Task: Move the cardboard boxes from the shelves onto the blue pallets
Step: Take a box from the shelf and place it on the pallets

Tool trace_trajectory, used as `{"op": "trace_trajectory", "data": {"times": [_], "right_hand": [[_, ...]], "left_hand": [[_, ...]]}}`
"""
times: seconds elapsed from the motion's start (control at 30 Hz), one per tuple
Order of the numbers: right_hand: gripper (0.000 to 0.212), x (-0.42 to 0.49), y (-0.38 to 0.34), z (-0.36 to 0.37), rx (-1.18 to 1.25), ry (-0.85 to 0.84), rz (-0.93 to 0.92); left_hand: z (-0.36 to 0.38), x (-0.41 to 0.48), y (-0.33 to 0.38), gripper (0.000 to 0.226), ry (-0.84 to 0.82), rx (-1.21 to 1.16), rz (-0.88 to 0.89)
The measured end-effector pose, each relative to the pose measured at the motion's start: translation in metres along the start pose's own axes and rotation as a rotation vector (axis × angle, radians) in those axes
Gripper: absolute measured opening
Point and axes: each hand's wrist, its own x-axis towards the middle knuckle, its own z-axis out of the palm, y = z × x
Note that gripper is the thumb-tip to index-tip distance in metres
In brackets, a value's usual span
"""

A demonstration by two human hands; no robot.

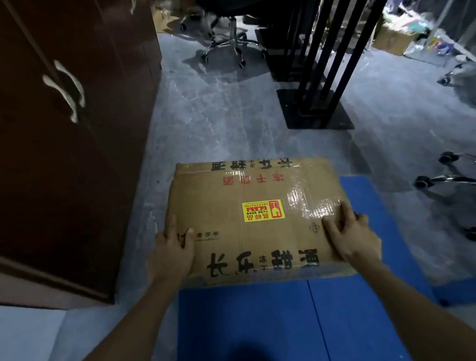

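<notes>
The cardboard box (257, 219) sat at the far end of the blue pallet (245, 338), top face up and its printed characters upside down to the camera. Its left side reached slightly past the pallet's left edge, while a strip of blue showed beyond its right side. Whether the box's weight already rested on the pallet or was carried by the hands could not be told.

The left hand (174, 252) gripped the near left corner of the box, thumb laid on the top face and fingers (171, 226) down the left side. The right hand (351, 236) gripped the near right corner, thumb and forefinger spread on the top and the other fingers wrapped over the right edge. Both forearms reached in from the near edge of the view.

A yellow and red sticker (263, 210) lay near the middle of the box top, with shiny clear tape (313, 202) just to its right. A dark seam ran down the pallet's near part.

A dark wooden cabinet (40, 140) with pale curved handles stood on the grey floor (210, 110) to the left. Beyond the box stood a black metal stand (315, 95) and a wheeled office chair (227, 37), blurred. Chrome chair bases (461, 183) with castors lay at the right.
</notes>
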Motion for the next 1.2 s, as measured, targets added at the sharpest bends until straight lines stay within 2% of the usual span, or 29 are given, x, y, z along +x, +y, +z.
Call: {"op": "trace_trajectory", "data": {"times": [0.2, 0.43, 0.57, 1.2], "right_hand": [[0.061, 0.042, 0.013, 0.095, 0.059, -0.003, -0.036], [0.059, 0.076, 0.019, 0.146, 0.09, 0.011, -0.065], [0.06, 0.09, 0.02, 0.163, 0.114, 0.014, -0.077], [0.058, 0.139, 0.007, 0.183, 0.121, 0.052, -0.127]], "left_hand": [[0.086, 0.035, -0.042, 0.064, 0.005, -0.058, -0.005], [0.132, 0.061, -0.057, 0.064, 0.036, -0.038, -0.013], [0.148, 0.074, -0.062, 0.064, 0.094, -0.068, 0.038], [0.159, 0.111, -0.049, 0.063, 0.087, 0.016, -0.027]]}}
